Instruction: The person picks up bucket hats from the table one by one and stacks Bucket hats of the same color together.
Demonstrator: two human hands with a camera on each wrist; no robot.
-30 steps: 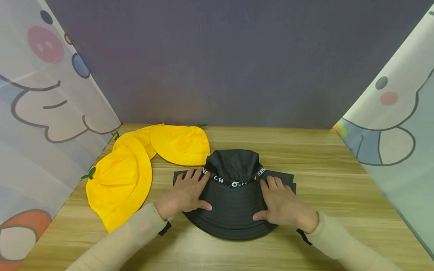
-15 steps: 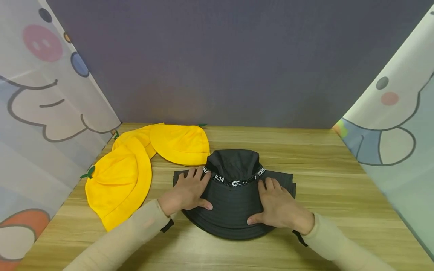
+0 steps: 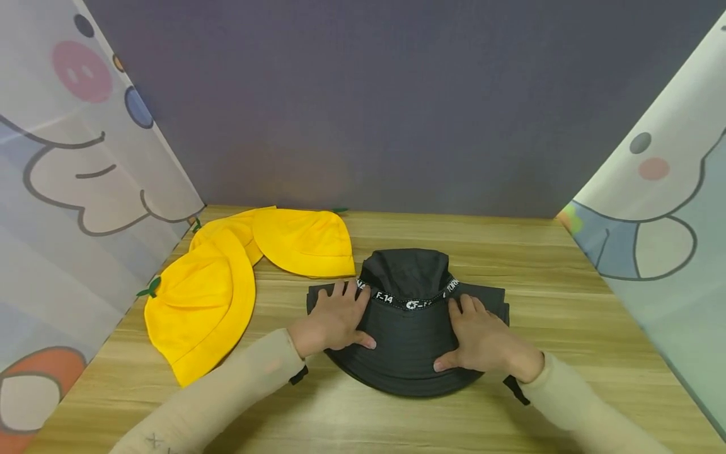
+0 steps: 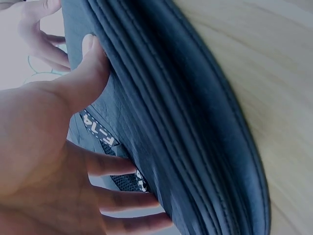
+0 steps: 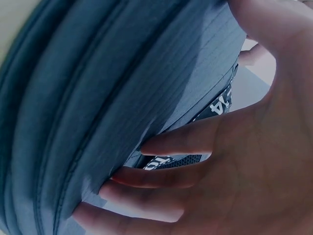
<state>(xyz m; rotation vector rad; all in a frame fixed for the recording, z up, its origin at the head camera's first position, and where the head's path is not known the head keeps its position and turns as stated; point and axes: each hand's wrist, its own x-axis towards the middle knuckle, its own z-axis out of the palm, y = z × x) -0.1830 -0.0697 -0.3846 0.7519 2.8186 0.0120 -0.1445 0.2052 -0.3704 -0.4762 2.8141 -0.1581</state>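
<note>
A black bucket hat [image 3: 420,347] lies flattened on the wooden table, with white lettering on the band inside its crown. Layered brim edges [image 4: 181,117] show in the left wrist view, like hats stacked together; how many I cannot tell. My left hand [image 3: 334,321] rests on the left part of the brim, fingers spread and fairly straight, thumb toward the middle. On the right part of the brim lies my right hand [image 3: 482,340], fingers extended to the band. In the right wrist view, the fingertips [image 5: 88,213] touch the dark fabric.
Several yellow hats with green leaf tips lie at the left: one in front [image 3: 198,302], one at the back [image 3: 306,243], another [image 3: 235,227] partly covered. A dark grey panel [image 3: 374,107] stands behind the table. Cartoon-printed sheets [image 3: 652,221] flank both sides.
Over the last half second the black hat has slid a little to the right, both hands moving with it. Earlier, my right hand shifted slightly inward on the brim. The yellow hats stay put.
</note>
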